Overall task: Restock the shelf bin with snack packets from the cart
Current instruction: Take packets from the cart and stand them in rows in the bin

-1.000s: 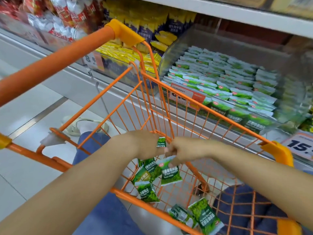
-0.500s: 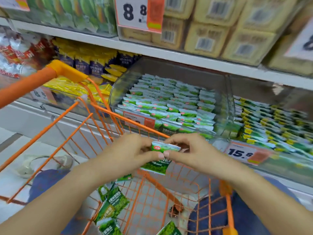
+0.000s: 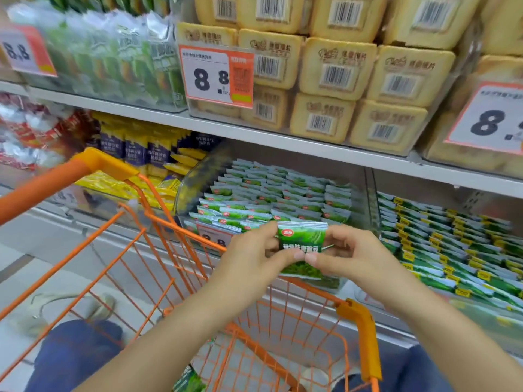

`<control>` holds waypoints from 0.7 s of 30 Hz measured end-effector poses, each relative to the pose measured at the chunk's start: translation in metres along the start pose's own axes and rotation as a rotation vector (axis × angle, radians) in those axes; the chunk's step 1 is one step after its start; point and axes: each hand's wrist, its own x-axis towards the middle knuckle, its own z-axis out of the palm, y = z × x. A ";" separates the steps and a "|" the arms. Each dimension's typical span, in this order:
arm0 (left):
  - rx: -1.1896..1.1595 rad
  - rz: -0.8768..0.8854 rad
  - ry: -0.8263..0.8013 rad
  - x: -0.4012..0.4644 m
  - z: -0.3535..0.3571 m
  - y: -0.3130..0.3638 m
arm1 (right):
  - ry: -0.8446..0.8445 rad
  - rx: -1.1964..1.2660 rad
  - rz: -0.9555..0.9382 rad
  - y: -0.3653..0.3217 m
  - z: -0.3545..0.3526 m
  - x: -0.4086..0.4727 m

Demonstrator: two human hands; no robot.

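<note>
Head-camera view: a green snack packet (image 3: pixel 302 244) is held upright above the far rim of the orange cart (image 3: pixel 169 250), just in front of the clear shelf bin (image 3: pixel 195 176). It is pinched from both sides: the left hand (image 3: pixel 252 258) grips its left edge with curled fingers and thumb, and the right hand (image 3: pixel 351 256) grips its right edge in the same way, the two thumb tips almost meeting across the lower front of the packet. Rows of matching green packets (image 3: pixel 271 193) are seen lying in the bin behind it. One more green packet (image 3: pixel 189 381) is seen at the bottom of the cart basket. To the right of the bin, green-and-yellow packets (image 3: pixel 452 244) are stacked in a neighbouring bin. On the shelf above, beige boxes with barcodes (image 3: pixel 336 75) are stacked behind a price tag (image 3: pixel 216 76) reading 8.8.
</note>
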 end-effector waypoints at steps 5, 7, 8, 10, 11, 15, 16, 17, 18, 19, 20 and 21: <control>0.346 -0.081 0.118 -0.007 -0.051 -0.024 | 0.054 -0.020 0.009 -0.005 0.035 0.053; 0.635 -0.121 0.201 -0.009 -0.074 -0.045 | 0.132 -0.012 0.042 0.000 0.047 0.082; 0.712 -0.136 0.228 -0.009 -0.082 -0.054 | 0.164 0.007 0.048 0.003 0.053 0.097; 0.803 -0.122 0.237 -0.008 -0.088 -0.072 | 0.229 0.019 0.059 0.009 0.062 0.132; 0.837 -0.104 0.223 -0.006 -0.087 -0.079 | 0.275 0.009 0.077 0.013 0.065 0.151; 0.813 -0.080 0.178 -0.001 -0.081 -0.098 | 0.379 -0.124 0.154 0.028 0.059 0.226; 0.810 -0.062 0.191 -0.001 -0.080 -0.101 | 0.389 -0.195 0.152 0.032 0.056 0.241; 0.810 -0.049 0.204 -0.002 -0.079 -0.104 | 0.392 -0.288 0.152 0.036 0.054 0.254; 0.810 -0.046 0.215 -0.002 -0.078 -0.105 | 0.385 -0.366 0.147 0.039 0.053 0.264; 0.811 -0.054 0.224 -0.002 -0.077 -0.104 | 0.376 -0.399 0.141 0.043 0.052 0.275; 0.811 -0.062 0.231 -0.002 -0.075 -0.103 | 0.365 -0.401 0.146 0.047 0.051 0.288; 0.811 -0.070 0.234 -0.002 -0.073 -0.102 | 0.372 -0.403 0.154 0.051 0.052 0.299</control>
